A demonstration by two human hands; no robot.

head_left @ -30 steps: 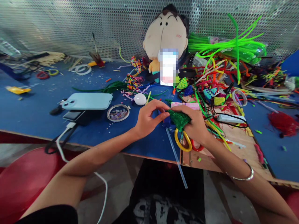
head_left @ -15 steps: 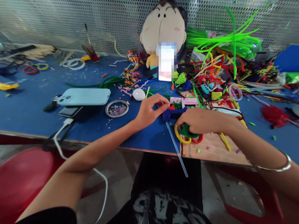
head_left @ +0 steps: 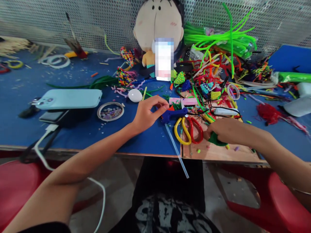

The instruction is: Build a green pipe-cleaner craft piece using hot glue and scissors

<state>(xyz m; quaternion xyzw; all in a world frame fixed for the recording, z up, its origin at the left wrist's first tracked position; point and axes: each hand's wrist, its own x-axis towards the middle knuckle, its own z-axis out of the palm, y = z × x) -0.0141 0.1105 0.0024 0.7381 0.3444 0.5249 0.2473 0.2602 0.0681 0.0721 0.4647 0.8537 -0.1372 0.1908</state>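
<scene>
My left hand is closed in a pinch, thumb against fingertips, beside a blue hot glue gun. What the pinch holds, if anything, is too small to make out. A clear glue stick juts from the glue gun over the table's front edge. To the right, my right hand is closed around a dark green fuzzy piece, which shows below its fingers; the rest is hidden. Between the hands lie scissors with one yellow and one red handle.
Left of my left hand are a white egg-shaped object, a round dish of beads and a light blue phone. Tangled pipe cleaners and a bright green bundle crowd the back right. A plush doll stands behind a lit phone.
My right hand has moved right, off the scissors, with the green fuzzy piece; the scissor handles now show fully. My left hand keeps its pinch by the glue gun. The view has shifted slightly right.
</scene>
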